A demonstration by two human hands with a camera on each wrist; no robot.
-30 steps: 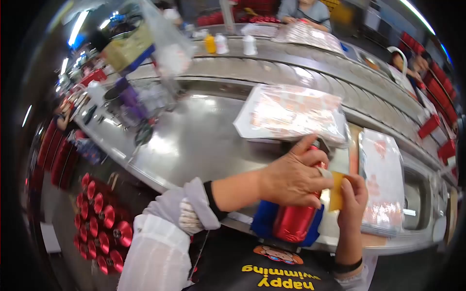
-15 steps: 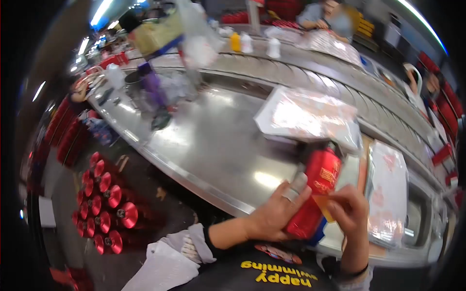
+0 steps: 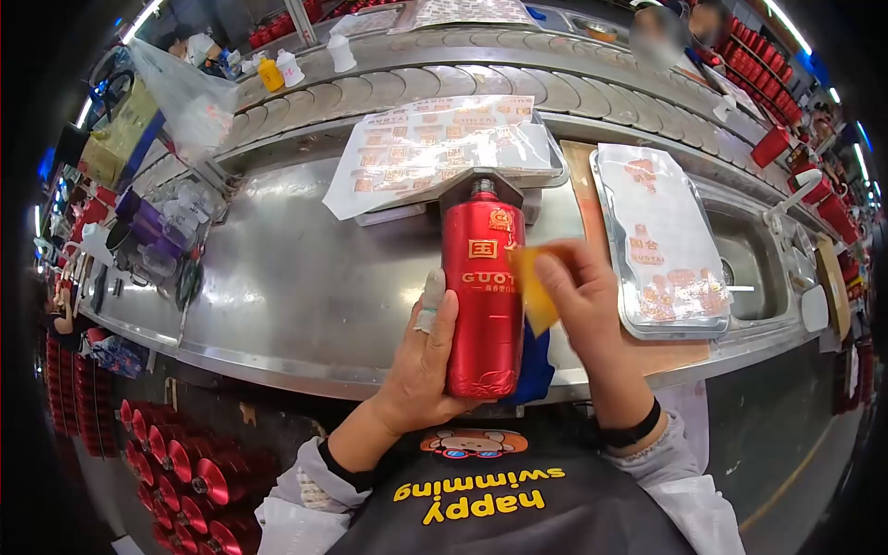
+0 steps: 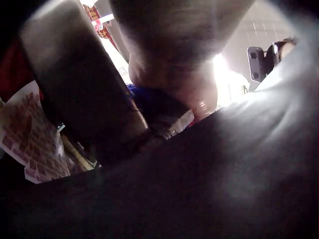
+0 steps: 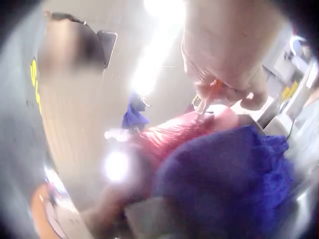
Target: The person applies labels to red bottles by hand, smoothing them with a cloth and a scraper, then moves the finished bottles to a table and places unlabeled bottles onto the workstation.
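A red bottle (image 3: pixel 483 324) with gold lettering lies face up at the front edge of the steel table, its neck pointing away. The left hand (image 3: pixel 421 356) grips its lower left side; white tape wraps one finger. On the other side, the right hand (image 3: pixel 583 287) pinches a yellow sheet (image 3: pixel 536 294) against the bottle's right edge, covering part of the lettering. A blue cloth (image 3: pixel 536 365) shows beside the bottle. In the right wrist view the right hand (image 5: pixel 229 55) is above the red bottle (image 5: pixel 182 132), near the blue cloth (image 5: pixel 224 174). The left wrist view is dark.
Printed sheets on a tray (image 3: pixel 444 143) lie behind the bottle. A second covered tray (image 3: pixel 661 240) is at the right, beside a sink (image 3: pixel 754 268). Several red bottles (image 3: pixel 185 462) stand low at the left. Plastic cups (image 3: pixel 153 231) sit at the table's left end.
The bottle has turned more upright in the head view, its lettering now facing the camera. The left hand has moved from over the bottle to its left side. The yellow sheet stays in the right hand.
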